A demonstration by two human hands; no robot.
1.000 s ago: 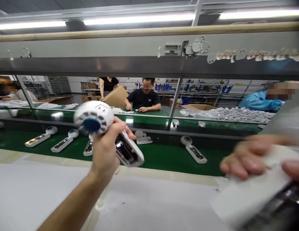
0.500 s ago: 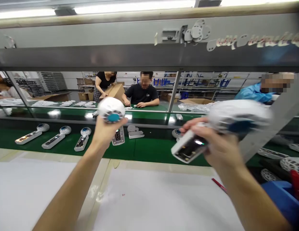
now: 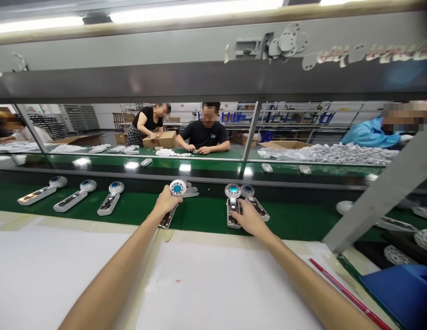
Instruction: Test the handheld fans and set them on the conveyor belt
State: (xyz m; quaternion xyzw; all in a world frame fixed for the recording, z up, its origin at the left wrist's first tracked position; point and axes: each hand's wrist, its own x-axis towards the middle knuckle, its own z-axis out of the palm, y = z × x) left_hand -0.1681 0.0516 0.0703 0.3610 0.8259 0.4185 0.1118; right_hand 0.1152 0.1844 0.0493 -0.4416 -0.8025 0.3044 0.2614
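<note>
Nearest me, the white bench [image 3: 213,284] runs under both forearms, a blue bin [image 3: 399,288] at its right near corner. Past its far edge, on the green belt [image 3: 206,215], my left hand [image 3: 166,202] is closed round the handle of the left unit [image 3: 178,187], its round blue-centred head pointing away. My right hand [image 3: 250,219] grips the handle of the right unit [image 3: 233,201], just beside another unit [image 3: 256,206]. Three more units [image 3: 74,198] lie toward the belt's left end. Beyond, a person [image 3: 204,135] sits across the line.
</note>
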